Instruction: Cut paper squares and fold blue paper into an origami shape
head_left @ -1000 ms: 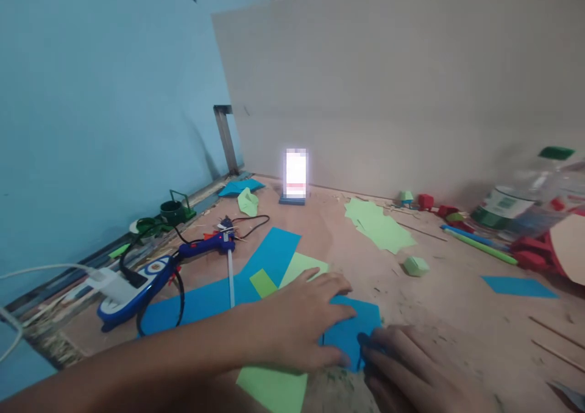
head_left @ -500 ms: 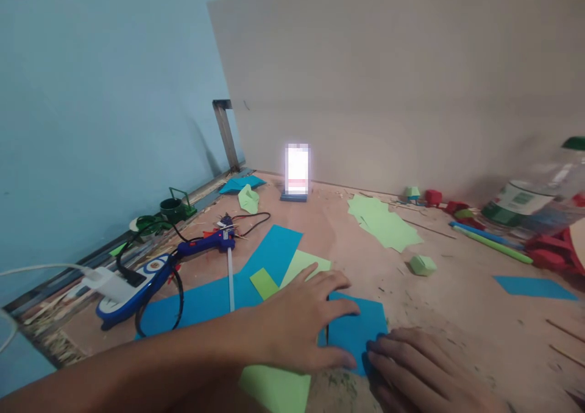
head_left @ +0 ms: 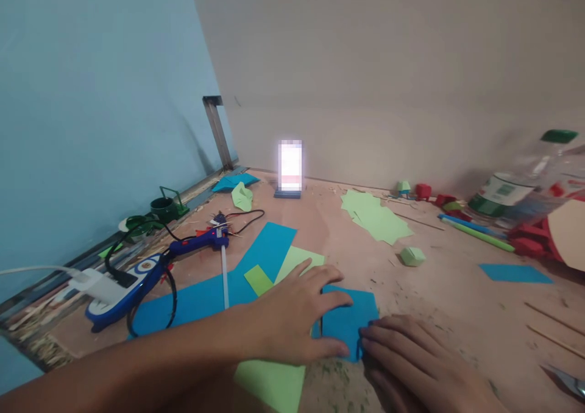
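A blue paper piece lies at the lower middle of the table. My left hand rests on its left part with fingers spread. At its right edge is my right hand, fingers together and touching the paper; whether they pinch it is hidden. Light green paper shows below my left forearm, and another green sheet lies behind my left hand. Further left are a long blue strip and a small green strip.
A blue glue gun and a power strip with cables are at left. A bright phone stands at the back. Green paper scraps, a folded green piece, a bottle and scissors are toward the right.
The camera view has shifted slightly, so the scene sits a little further left and the scissors show more. Both hands keep nearly the same pose on the blue paper.
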### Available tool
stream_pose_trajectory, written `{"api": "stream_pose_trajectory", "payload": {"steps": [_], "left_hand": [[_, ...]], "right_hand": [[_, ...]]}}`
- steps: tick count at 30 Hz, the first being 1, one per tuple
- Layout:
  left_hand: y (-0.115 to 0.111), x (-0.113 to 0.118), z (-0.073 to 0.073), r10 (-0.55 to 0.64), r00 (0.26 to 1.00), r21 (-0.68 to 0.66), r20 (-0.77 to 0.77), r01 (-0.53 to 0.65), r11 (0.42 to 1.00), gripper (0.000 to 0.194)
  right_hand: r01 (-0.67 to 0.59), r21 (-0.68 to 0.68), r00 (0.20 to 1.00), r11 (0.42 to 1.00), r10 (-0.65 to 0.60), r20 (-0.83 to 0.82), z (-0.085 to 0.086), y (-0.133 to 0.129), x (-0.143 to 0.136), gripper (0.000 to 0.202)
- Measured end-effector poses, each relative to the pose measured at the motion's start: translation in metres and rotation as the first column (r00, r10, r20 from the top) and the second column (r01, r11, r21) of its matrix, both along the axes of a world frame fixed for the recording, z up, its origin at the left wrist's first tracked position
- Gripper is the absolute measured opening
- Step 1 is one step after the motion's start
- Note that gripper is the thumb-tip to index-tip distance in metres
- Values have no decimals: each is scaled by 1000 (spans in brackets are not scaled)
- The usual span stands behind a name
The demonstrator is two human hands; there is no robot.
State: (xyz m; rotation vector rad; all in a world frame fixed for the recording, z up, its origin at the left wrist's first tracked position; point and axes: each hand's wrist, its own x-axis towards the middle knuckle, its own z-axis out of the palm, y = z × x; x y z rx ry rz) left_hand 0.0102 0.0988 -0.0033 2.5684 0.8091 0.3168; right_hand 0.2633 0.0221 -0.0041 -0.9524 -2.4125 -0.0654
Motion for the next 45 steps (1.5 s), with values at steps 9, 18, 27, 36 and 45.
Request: {"api": "stream_pose_trajectory", "payload": {"steps": [9, 18, 27, 36, 45], "left_hand": [[1, 0, 1, -1, 1000, 4, -4, 1, 1000, 65], [10, 0, 31, 150, 971, -149, 188, -123, 981, 65], [115, 1, 61, 597, 691, -162, 407, -589, 792, 45], [233, 4, 61, 759, 489, 6, 429, -842, 539, 80], [269, 19, 48, 845, 435, 80, 310, -898, 433, 86]], "right_hand": [[16, 57, 1000, 998, -15, -11, 6, -1, -5, 27], [12, 44, 1000, 999, -11, -20, 4, 0, -4, 27], [28, -5, 998, 1000, -28, -63, 1, -3, -5, 26], [18, -117, 995, 993, -30, -99, 0, -7, -5, 25], [40, -171, 997, 984, -50, -54, 1, -10, -5, 23]]}}
